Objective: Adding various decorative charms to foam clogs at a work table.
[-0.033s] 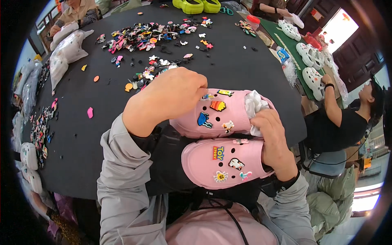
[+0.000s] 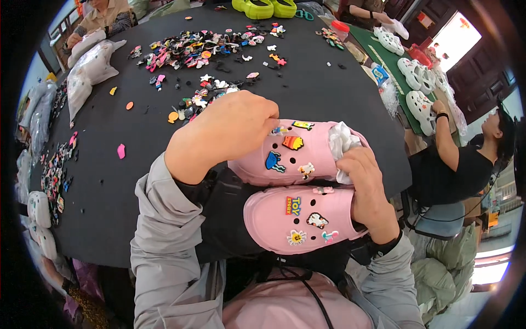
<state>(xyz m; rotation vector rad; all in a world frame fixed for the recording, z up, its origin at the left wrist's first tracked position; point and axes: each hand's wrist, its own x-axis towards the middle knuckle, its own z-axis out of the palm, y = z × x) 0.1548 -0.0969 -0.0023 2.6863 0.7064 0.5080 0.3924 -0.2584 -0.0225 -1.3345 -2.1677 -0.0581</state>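
Two pink clogs lie side by side in front of me, toes to the left. The far pink clog (image 2: 257,165) carries charms such as a fries charm (image 2: 293,142) and a blue one (image 2: 273,162), and white stuffing (image 2: 341,138) fills its opening. My left hand (image 2: 230,129) is bent over its far side, fingers pinched on a small bluish-white charm (image 2: 279,131); the fingertips are partly hidden. My right hand (image 2: 368,189) reaches across the openings, its fingers closed over the far clog's rim by the stuffing. A sun charm (image 2: 296,237) and others sit on the near pink clog (image 2: 260,219).
A large pile of loose charms (image 2: 192,49) and a smaller one (image 2: 200,98) lie on the black table (image 2: 137,208). Lime clogs (image 2: 255,8) stand at the far edge. White bagged clogs (image 2: 85,77) are at left. A co-worker (image 2: 463,164) handles white clogs (image 2: 420,109) at right.
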